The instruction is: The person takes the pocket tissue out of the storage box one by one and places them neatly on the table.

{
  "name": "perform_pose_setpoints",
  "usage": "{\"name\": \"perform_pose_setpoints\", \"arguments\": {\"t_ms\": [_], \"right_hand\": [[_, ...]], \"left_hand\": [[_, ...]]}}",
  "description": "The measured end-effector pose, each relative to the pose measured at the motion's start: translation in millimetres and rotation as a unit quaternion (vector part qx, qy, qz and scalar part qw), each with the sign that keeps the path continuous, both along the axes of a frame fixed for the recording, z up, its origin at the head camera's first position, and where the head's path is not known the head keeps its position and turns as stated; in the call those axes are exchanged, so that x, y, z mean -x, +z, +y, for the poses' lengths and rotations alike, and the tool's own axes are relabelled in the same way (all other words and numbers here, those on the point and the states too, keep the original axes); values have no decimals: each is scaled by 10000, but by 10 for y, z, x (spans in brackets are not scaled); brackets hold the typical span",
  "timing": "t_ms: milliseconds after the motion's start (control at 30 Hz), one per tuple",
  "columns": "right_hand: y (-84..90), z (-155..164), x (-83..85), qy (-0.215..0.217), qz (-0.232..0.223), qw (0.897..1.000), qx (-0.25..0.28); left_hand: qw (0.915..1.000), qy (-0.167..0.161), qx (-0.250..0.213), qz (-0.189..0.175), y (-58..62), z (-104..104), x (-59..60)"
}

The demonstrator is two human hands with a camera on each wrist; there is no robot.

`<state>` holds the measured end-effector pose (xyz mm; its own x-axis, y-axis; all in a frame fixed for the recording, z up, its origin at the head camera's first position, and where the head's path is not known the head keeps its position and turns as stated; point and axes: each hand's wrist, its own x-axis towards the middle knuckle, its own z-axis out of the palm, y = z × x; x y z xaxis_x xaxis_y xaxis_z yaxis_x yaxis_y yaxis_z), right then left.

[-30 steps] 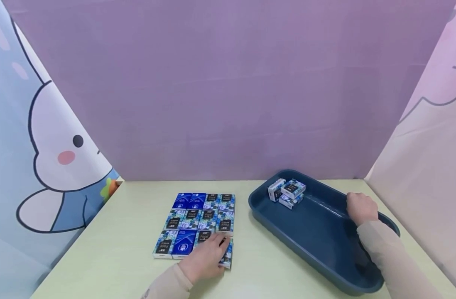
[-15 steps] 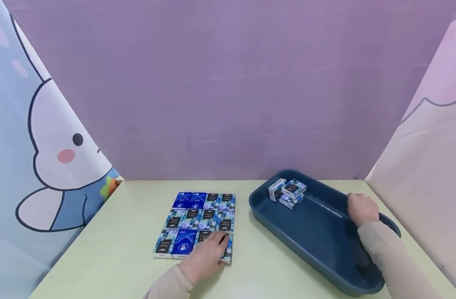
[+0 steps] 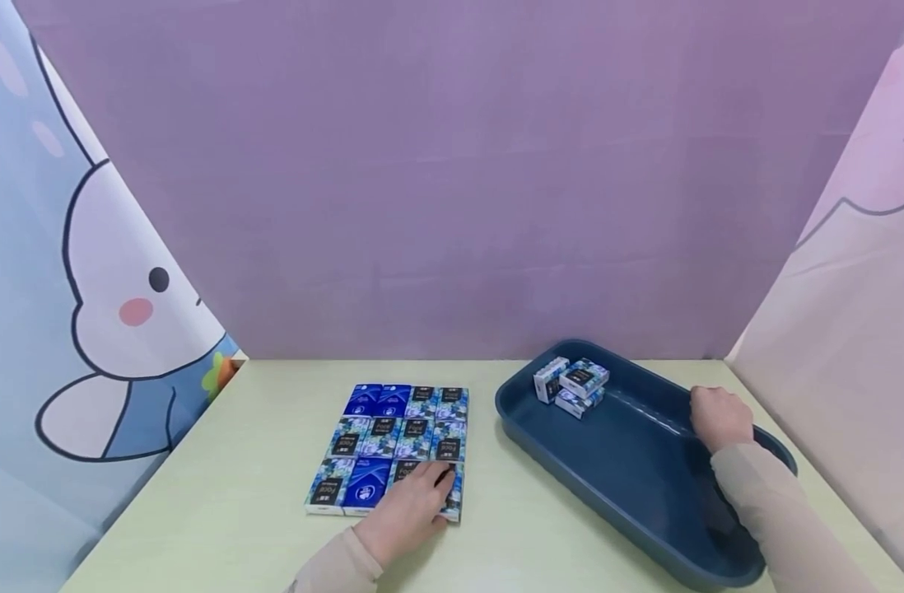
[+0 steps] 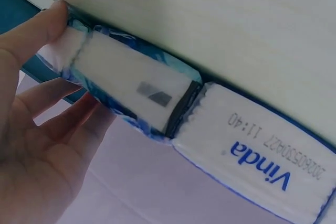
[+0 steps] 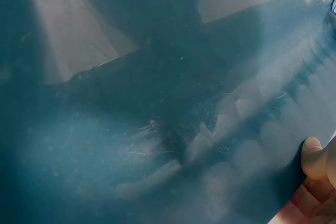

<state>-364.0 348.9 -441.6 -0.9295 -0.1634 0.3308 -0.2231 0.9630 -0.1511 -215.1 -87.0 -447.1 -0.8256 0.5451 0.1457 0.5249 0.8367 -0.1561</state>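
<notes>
The tissue pack [image 3: 452, 492] at the near right corner of the grid on the desk [image 3: 222, 511] lies pinched under the left grip [image 3: 411, 511], while the right grip [image 3: 721, 418] curls over the blue tray's [image 3: 630, 486] far rim.

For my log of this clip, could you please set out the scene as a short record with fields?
Left hand: left hand grips the near-right floral tissue pack of the grid, thumb on its end.
Right hand: right hand holds the far rim of the dark blue plastic tray.
Grid: flat blue and floral tissue packs in three rows of four on the pale green table.
In tray: small heap of floral tissue packs at its far end.
Surround: purple backdrop, cartoon rabbit panel at left.
</notes>
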Motion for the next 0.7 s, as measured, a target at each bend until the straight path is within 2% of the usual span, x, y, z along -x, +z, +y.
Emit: {"name": "perform_pose_setpoints", "arguments": {"t_ms": [200,433,700], "right_hand": [[2,6,12,-17,0,10000,-48],[-5,-1,1,-5,-40,10000,-51],[-8,0,-7,-16,-56,9999,-106]], "left_hand": [[9999,-10,-23,109,-28,-4,7],[9991,197,-86,-378,-31,0,7],[9999,109,-76,-54,-46,-20,-5]]}}
